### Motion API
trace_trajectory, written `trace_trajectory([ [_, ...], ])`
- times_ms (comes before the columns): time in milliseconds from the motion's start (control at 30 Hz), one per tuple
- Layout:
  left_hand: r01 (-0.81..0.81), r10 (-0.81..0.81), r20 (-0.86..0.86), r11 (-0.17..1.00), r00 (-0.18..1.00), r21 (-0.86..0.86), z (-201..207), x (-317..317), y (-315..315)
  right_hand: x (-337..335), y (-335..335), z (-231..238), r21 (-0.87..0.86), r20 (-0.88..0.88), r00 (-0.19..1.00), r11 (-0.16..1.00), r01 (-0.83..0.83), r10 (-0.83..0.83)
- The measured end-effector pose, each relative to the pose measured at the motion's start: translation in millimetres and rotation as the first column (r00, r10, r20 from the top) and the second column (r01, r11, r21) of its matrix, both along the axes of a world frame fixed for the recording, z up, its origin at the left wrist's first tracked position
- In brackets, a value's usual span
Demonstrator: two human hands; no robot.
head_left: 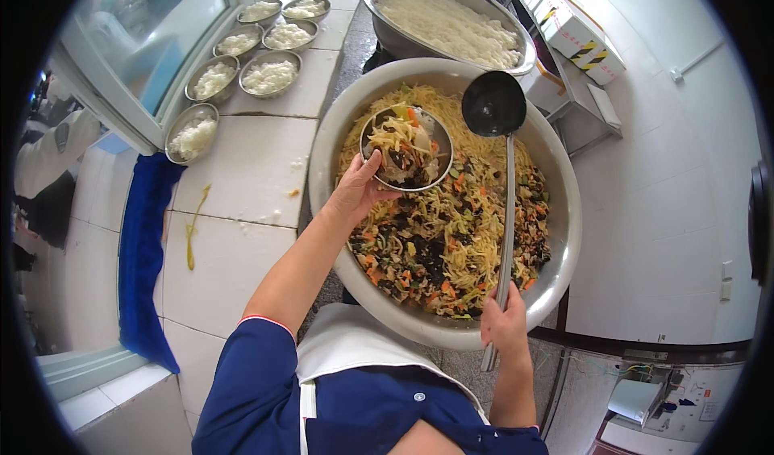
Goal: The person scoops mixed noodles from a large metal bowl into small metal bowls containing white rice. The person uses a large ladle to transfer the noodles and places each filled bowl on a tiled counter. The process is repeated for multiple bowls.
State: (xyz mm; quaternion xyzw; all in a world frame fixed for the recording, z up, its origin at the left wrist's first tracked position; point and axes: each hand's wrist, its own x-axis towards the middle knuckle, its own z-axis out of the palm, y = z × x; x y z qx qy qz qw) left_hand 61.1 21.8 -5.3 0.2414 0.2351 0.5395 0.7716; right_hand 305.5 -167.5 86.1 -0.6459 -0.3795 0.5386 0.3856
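My left hand (360,187) grips a metal bowl (443,145) by its near left rim, thumb over the edge. Inside lie yellow shreds, dark pieces and bits of orange vegetable. The bowl is over a big metal basin (567,213) filled with mixed food (435,245): yellow shreds toward the far side, dark and orange pieces nearer me. My right hand (505,324) is closed round the lower handle of a long ladle (508,213). The ladle's dark round head points away from me, above the basin's far right part, and shows no food in it.
Several small metal bowls of rice (271,77) stand on the white tiled counter (234,253) at the left, beside a window. A larger tub of rice (451,20) sits beyond the basin. A blue cloth (145,253) hangs at the counter's left edge. Boxes (580,40) are at the far right.
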Motion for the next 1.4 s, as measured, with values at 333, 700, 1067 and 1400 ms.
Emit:
trace_trajectory([
  [333,0.205,-0.224,-0.202,0.972,0.953,-0.112,39,-69,-3,-8,23,-27,-0.221,-0.68,0.73,0.928,-0.301,0.075],
  [700,0.068,-0.079,-0.156,0.995,0.985,-0.079,26,-66,-9,-2,1,25,-0.089,-0.148,0.936,0.939,-0.333,0.318],
  [1067,-0.185,0.196,0.109,0.978,0.974,-0.1,29,-146,-47,-22,-24,-3,0.117,-0.161,0.977,0.986,-0.119,0.137],
  [1400,-0.84,0.802,-0.3,0.543,0.516,0.008,101,-390,-212,69,-4,-90,-0.081,0.579,0.812,0.987,0.142,-0.069],
])
